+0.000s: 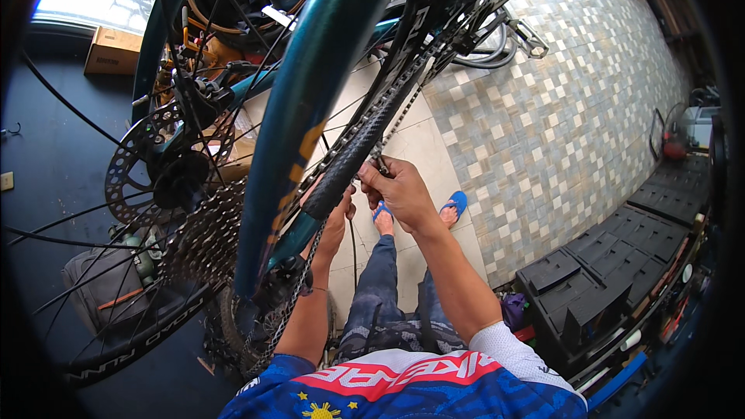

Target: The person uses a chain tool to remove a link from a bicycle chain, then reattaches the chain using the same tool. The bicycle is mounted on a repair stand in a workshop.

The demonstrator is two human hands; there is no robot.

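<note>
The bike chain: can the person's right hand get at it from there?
Yes, it seems so: the right hand is right up at the chain, apparently pinching it; the black textured guard lies to its left, leaving the right side free.

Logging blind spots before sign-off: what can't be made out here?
Head view: part of the left hand, behind the black frame guard.
Head view: whatever the right hand holds; too small, covered by fingers.
Head view: outer left part of the wheel, cut off by dark lens border.
</note>
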